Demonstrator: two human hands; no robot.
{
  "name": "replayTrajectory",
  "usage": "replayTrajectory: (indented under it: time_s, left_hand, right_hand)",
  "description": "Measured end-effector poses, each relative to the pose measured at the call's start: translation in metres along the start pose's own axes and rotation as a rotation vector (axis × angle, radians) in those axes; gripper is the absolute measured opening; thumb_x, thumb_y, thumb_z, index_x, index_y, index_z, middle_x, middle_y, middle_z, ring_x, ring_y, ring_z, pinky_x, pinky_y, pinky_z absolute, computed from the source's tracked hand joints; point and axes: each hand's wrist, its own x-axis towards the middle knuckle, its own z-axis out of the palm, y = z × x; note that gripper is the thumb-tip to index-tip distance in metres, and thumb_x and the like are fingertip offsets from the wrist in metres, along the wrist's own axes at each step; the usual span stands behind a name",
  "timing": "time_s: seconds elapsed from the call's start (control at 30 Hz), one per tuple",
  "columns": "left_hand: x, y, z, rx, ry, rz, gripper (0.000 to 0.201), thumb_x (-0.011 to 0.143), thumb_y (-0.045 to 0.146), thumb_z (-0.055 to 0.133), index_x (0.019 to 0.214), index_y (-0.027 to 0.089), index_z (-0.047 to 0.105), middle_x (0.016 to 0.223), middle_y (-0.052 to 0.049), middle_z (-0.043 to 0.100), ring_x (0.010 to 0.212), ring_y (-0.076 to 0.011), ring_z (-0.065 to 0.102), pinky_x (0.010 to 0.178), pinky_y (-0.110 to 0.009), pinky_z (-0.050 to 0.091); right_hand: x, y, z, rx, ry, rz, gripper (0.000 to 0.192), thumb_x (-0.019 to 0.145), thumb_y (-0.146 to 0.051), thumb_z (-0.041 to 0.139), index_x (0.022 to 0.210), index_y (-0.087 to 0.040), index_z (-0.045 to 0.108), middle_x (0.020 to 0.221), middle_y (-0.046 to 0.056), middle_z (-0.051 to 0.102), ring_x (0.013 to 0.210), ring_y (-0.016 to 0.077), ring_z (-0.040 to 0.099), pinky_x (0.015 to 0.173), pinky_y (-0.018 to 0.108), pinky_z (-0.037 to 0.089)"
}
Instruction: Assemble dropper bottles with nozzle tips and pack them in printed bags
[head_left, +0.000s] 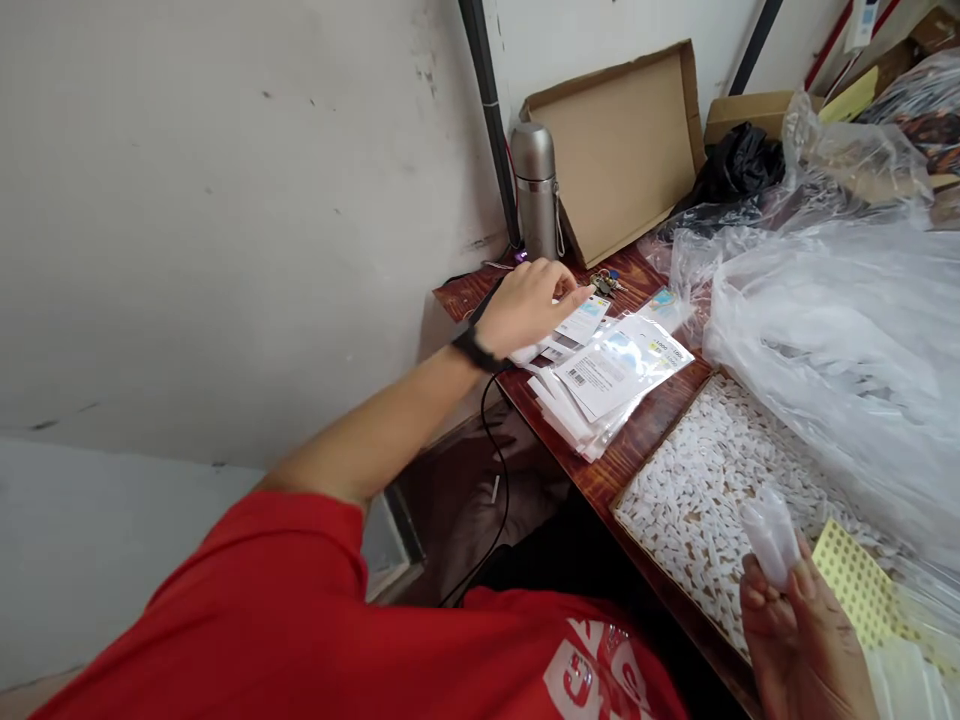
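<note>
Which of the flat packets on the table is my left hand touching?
The label packet farthest back, nearest the steel flask; left hand rests on it, while the fanned stack lies untouched.

The scene is bright, with soft and even daylight, and it has no hard shadows. The light seems to come from the right side, because the large clear plastic bag (840,340) there shines with pale glare and looks almost white. The grey wall (225,200) at the left is evenly lit and a little dull. Under the near edge of the surface (637,440) the space is dark, and details are lost there. The steel flask (535,190) shows one soft highlight. The right hand (806,630) at the near right corner is slightly blurred. Straight lines bend toward the edges, as with a wide lens.
</note>
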Motion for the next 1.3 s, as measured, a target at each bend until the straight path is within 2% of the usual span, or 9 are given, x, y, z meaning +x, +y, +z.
replayTrajectory:
  time_s: [0.07, 0.27, 0.5, 0.67, 0.73, 0.77, 0.8, 1.03, 1.3]
  left_hand:
    - [0.041, -0.025, 0.019, 0.054, -0.030, -0.105, 0.048, 0.101, 0.058, 0.065, 0.106, 0.012, 0.076, 0.122, -0.020, 0.071, 0.133, -0.0434, 0.060, 0.121, -0.065, 0.037]
    - [0.087, -0.058, 0.060, -0.040, -0.131, -0.214, 0.043, 0.103, 0.041, 0.070, 0.139, 0.018, 0.065, 0.143, -0.012, 0.065, 0.124, -0.0281, 0.068, 0.105, -0.052, 0.059]
    - [0.089, -0.048, 0.043, -0.517, -0.049, -0.207, 0.036, 0.106, 0.037, 0.069, 0.135, 0.017, 0.066, 0.139, -0.010, 0.070, 0.118, -0.0261, 0.071, 0.101, -0.048, 0.062]
    - [0.048, 0.001, -0.015, -0.886, 0.124, -0.067, 0.029, 0.112, 0.024, 0.049, 0.138, 0.018, 0.061, 0.151, -0.005, 0.069, 0.141, -0.0294, 0.061, 0.119, -0.053, 0.051]
    - [0.021, 0.034, -0.030, -0.995, 0.088, 0.010, 0.054, 0.113, 0.020, 0.013, 0.139, 0.016, 0.060, 0.143, 0.000, 0.074, 0.146, -0.0280, 0.057, 0.116, -0.059, 0.045]
    - [0.007, 0.052, -0.032, -1.077, 0.069, 0.043, 0.042, 0.114, 0.020, 0.029, 0.138, 0.020, 0.064, 0.138, 0.000, 0.078, 0.144, -0.0278, 0.061, 0.119, -0.055, 0.048]
    - [-0.007, 0.069, -0.031, -1.275, 0.018, 0.054, 0.029, 0.110, 0.017, 0.051, 0.131, 0.022, 0.070, 0.134, -0.001, 0.080, 0.144, -0.0299, 0.062, 0.124, -0.054, 0.047]
    - [-0.081, 0.149, 0.035, -1.611, -0.308, -0.075, 0.019, 0.099, 0.025, 0.076, 0.118, 0.022, 0.080, 0.129, -0.004, 0.082, 0.142, -0.0322, 0.065, 0.120, -0.052, 0.056]
    - [-0.108, 0.186, 0.078, -1.727, -0.437, -0.231, 0.034, 0.104, 0.022, 0.068, 0.137, 0.029, 0.073, 0.141, -0.001, 0.077, 0.147, -0.0267, 0.061, 0.124, -0.044, 0.053]
  right_hand:
    - [-0.002, 0.000, 0.000, 0.005, 0.052, 0.046, 0.046, 0.077, -0.040, 0.093, 0.116, -0.024, 0.077, 0.093, 0.000, 0.073, 0.071, 0.0124, 0.064, 0.064, 0.024, 0.061]
    - [-0.006, 0.003, -0.017, 0.063, 0.182, 0.219, 0.063, 0.058, -0.040, 0.102, 0.113, -0.024, 0.075, 0.093, 0.001, 0.075, 0.073, 0.0153, 0.069, 0.060, 0.025, 0.063]
    - [-0.011, -0.001, -0.013, 0.049, 0.157, 0.139, 0.058, 0.067, -0.041, 0.099, 0.116, -0.024, 0.073, 0.096, -0.001, 0.074, 0.073, 0.0117, 0.068, 0.061, 0.021, 0.061]
    - [-0.010, -0.011, -0.006, 0.092, 0.253, 0.186, 0.066, 0.051, -0.043, 0.104, 0.107, -0.024, 0.074, 0.094, 0.000, 0.078, 0.066, 0.0117, 0.069, 0.059, 0.019, 0.063]
    - [-0.012, -0.012, -0.004, 0.104, 0.252, 0.145, 0.064, 0.051, -0.042, 0.104, 0.105, -0.023, 0.075, 0.094, 0.002, 0.080, 0.066, 0.0129, 0.070, 0.057, 0.020, 0.062]
    - [-0.014, -0.013, -0.003, 0.110, 0.243, 0.118, 0.061, 0.053, -0.041, 0.104, 0.105, -0.023, 0.076, 0.094, 0.003, 0.080, 0.067, 0.0139, 0.071, 0.057, 0.021, 0.062]
    - [-0.016, -0.013, -0.001, 0.116, 0.236, 0.088, 0.058, 0.056, -0.041, 0.103, 0.104, -0.023, 0.076, 0.093, 0.003, 0.081, 0.069, 0.0148, 0.072, 0.058, 0.021, 0.062]
    - [-0.046, -0.018, 0.000, 0.170, 0.357, -0.012, 0.050, 0.060, -0.038, 0.103, 0.101, -0.023, 0.079, 0.085, 0.001, 0.079, 0.065, 0.0145, 0.072, 0.060, 0.024, 0.062]
    - [-0.053, -0.007, -0.016, 0.038, 0.556, -0.233, 0.042, 0.070, -0.039, 0.099, 0.102, -0.019, 0.080, 0.085, 0.002, 0.078, 0.071, 0.0135, 0.074, 0.068, 0.026, 0.061]
